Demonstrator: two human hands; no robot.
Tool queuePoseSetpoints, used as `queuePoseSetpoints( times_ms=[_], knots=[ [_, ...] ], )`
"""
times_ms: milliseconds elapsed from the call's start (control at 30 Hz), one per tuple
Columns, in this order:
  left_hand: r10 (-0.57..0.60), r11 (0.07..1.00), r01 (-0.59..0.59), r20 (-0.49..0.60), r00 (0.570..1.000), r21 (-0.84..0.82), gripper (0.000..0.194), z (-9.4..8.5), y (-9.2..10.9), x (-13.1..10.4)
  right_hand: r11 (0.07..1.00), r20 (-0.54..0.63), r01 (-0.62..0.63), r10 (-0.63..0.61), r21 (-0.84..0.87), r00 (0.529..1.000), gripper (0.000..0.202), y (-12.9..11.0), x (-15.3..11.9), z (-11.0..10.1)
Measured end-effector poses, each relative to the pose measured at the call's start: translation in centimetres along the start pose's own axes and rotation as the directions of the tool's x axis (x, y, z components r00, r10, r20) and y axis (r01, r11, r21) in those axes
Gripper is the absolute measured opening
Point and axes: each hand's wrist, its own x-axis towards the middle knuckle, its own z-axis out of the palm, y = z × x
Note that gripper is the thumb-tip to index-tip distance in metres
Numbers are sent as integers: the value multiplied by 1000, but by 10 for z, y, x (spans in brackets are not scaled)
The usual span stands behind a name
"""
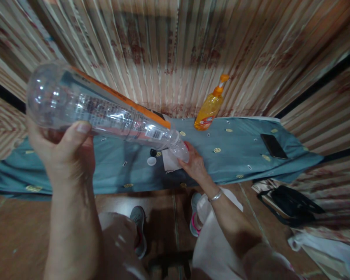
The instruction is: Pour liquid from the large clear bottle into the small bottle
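My left hand (67,147) is wrapped round the base end of a big clear plastic bottle (105,109) with an orange and grey label. The bottle lies tilted in the air, its neck pointing down to the right. At its mouth is a small translucent container (181,151), which my right hand (195,162) grips from the right side. Whether liquid is flowing between the two cannot be made out. Beneath them a pale folded cloth or tissue (169,162) rests on the table, beside a white round cap (151,161) and a small black cap (153,152).
A teal patterned cloth (230,155) covers the narrow table. At its back edge stands a yellow pump bottle (209,111). A dark phone (273,146) lies at the right. Pleated curtains (163,58) hang behind. On the floor at right sits a black bag (291,202).
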Motion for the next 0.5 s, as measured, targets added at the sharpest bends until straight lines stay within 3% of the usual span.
queuePoseSetpoints(
  times_ms=[500],
  knots=[
    [1, 1000, -1, -18, 1000, -25, 85, 8, 9, -1, 1000, 8, 14, -14, -3, 1000, 72, 0, 0, -1]
  ],
)
